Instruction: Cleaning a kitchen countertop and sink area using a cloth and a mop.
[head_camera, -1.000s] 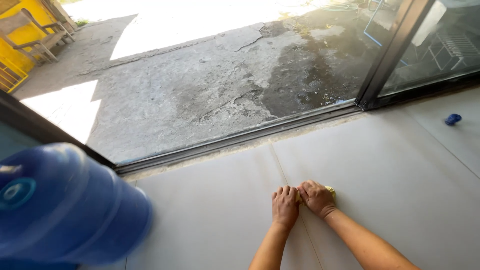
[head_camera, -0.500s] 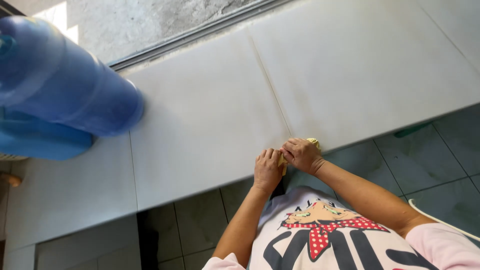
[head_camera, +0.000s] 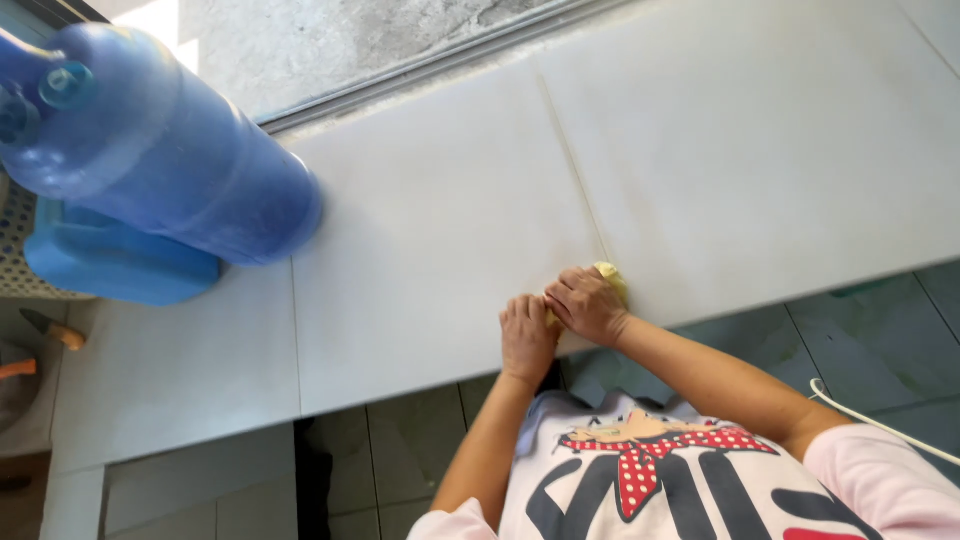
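1. One yellow sponge (head_camera: 610, 275), mostly hidden so its axis was unclear, lay at the centre on the tile seam (head_camera: 575, 170).
2. The right hand (head_camera: 587, 304) gripped it; the left hand (head_camera: 527, 338) pressed flat beside it.
3. One blue water jug (head_camera: 170, 150) lay at the upper left.

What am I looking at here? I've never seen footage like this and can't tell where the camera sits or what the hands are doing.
The camera is worn on a person's head and looks down, so you see their own arms and shirt. Both hands rest on a pale tiled counter, near its front edge, beside a seam between tiles. The right hand presses a small yellow thing, perhaps a sponge or cloth; it is mostly hidden. The left hand lies flat right next to it. At the far left lies a big blue water bottle, tipped on its side.
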